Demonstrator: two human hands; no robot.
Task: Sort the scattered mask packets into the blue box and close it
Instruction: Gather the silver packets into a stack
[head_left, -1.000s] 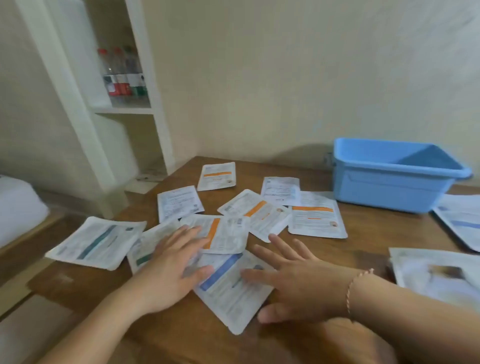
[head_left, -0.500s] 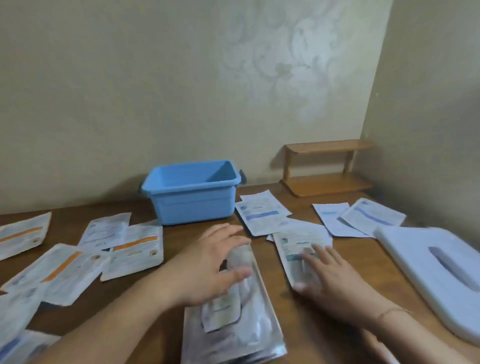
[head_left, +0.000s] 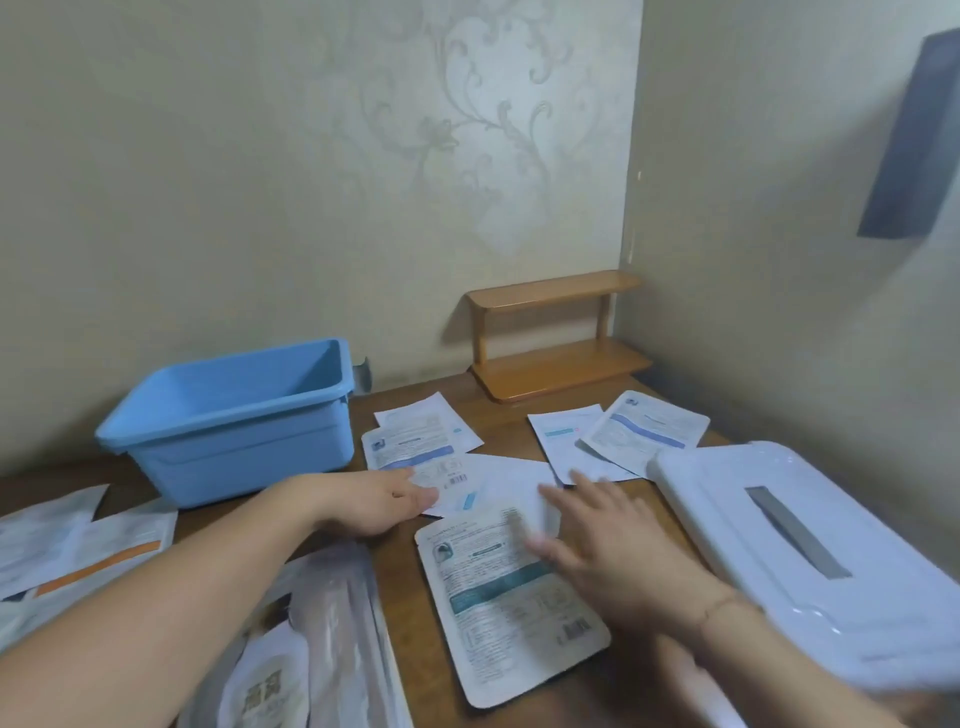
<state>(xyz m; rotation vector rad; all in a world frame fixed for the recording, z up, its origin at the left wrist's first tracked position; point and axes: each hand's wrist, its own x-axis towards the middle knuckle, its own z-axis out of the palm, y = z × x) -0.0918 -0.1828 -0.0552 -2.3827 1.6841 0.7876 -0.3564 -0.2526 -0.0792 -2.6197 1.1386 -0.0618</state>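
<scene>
The open blue box (head_left: 234, 431) stands at the back left of the wooden table (head_left: 400, 587); nothing shows inside it. Its white lid (head_left: 810, 556) lies flat at the right. White mask packets lie scattered: a teal-striped one (head_left: 504, 603) in front, a pile (head_left: 415, 447) just right of the box, two more (head_left: 623, 436) near the lid. My left hand (head_left: 374, 499) reaches across and touches a white packet (head_left: 488, 488) with its fingertips. My right hand (head_left: 608, 540), fingers spread and blurred, lies over the top right corner of the teal-striped packet.
A silvery plastic bag (head_left: 332, 639) lies at the front under my left forearm. Orange-striped packets (head_left: 88, 545) sit at the left edge. A small wooden two-tier shelf (head_left: 556, 338) stands in the back corner against the wall.
The view has swung right and closer. My left hand left the silvery bag and moved forward to the packets by the box. My right hand slid onto the teal-striped packet.
</scene>
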